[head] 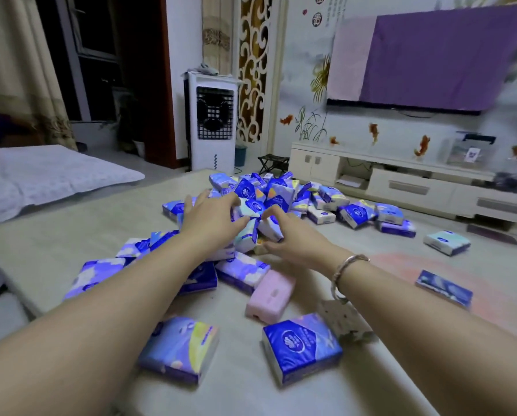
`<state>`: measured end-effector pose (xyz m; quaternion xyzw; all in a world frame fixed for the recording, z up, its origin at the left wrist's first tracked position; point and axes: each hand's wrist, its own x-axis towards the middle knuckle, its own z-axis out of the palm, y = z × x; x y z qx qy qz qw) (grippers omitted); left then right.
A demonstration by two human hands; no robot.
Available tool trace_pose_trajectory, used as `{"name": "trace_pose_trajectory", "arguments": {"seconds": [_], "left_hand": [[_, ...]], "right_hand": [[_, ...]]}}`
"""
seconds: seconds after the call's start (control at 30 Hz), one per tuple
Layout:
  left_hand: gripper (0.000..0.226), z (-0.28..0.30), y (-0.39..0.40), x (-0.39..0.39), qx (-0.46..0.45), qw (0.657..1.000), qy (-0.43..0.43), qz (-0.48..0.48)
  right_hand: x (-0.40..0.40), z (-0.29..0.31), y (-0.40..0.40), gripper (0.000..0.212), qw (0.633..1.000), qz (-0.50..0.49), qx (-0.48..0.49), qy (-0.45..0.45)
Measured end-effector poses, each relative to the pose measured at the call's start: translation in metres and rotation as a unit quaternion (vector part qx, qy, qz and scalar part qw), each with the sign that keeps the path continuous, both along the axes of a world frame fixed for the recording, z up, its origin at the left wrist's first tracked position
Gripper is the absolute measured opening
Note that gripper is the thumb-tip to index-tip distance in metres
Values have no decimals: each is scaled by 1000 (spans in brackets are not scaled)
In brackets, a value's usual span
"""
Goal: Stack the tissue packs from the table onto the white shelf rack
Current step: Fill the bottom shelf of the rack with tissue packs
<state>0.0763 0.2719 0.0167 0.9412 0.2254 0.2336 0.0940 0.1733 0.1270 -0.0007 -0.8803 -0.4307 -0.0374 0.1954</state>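
Observation:
A heap of blue and purple tissue packs (269, 190) lies across the middle of the table (71, 244). Both my arms reach into it. My left hand (209, 219) curls over a teal and white tissue pack (246, 232) that stands on edge, with the thumb on its right side. My right hand (290, 235) grips a white and blue pack (270, 226) beside it, fingers curled over the top. More packs lie loose near me: a blue one (302, 348), a purple and yellow one (179, 348) and a pink pack (270, 295). No white shelf rack is in view.
A white air cooler (212, 121) stands beyond the table. A low white TV cabinet (401, 181) runs along the right wall under a purple-covered screen (431, 58). A white mattress (41, 175) lies at the left. Stray packs (446, 241) sit at the table's right.

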Motion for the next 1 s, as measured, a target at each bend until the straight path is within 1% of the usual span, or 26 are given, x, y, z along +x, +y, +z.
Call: {"name": "trace_pose_trajectory", "arguments": {"seconds": [0.07,0.1,0.13,0.2,0.27,0.33,0.43,0.5,0.57,0.6,0.67,0.73,0.77,0.9,1.0], "left_hand": [[13,1,-8,-3,-13,998,-62,-30],[8,2,-12,-7,-34,994,-93,-44],[9,3,-18,-11,-61,989,-121,-58],[18,6,-28,-21,-106,978,-157,-86],[22,9,-42,-33,-146,967,-171,-121],[22,13,-59,-45,-197,953,-177,-149],[28,25,-99,-64,-292,920,-190,-181],[38,36,-133,-78,-354,889,-199,-212],[51,44,-169,-93,-393,859,-192,-268],[57,48,-188,-100,-394,850,-181,-299],[65,54,-224,-110,-374,846,-144,-351],[63,61,-260,-116,-350,845,-110,-388],[61,64,-280,-118,-346,838,-96,-410],[46,70,-361,-117,-375,785,-55,-490],[43,66,-420,-107,-376,759,-21,-531]], "right_hand": [[-3,2,-4,44,999,-17,-3,-51],[-5,4,-7,40,998,-23,1,-66],[-7,5,-11,36,997,-26,7,-73],[-12,10,-23,32,998,-27,15,-60],[-20,16,-40,30,998,-37,49,-30],[-32,25,-64,23,991,-54,122,12],[-59,41,-113,14,963,-60,238,111],[-86,54,-155,15,943,-61,287,156],[-115,64,-201,17,935,-61,307,164],[-128,68,-225,19,933,-63,315,160],[-153,75,-273,22,932,-79,321,147],[-169,78,-317,23,931,-99,319,145],[-175,79,-339,23,929,-114,321,142],[-190,79,-421,25,917,-191,334,103],[-195,76,-479,30,906,-266,322,70]]}}
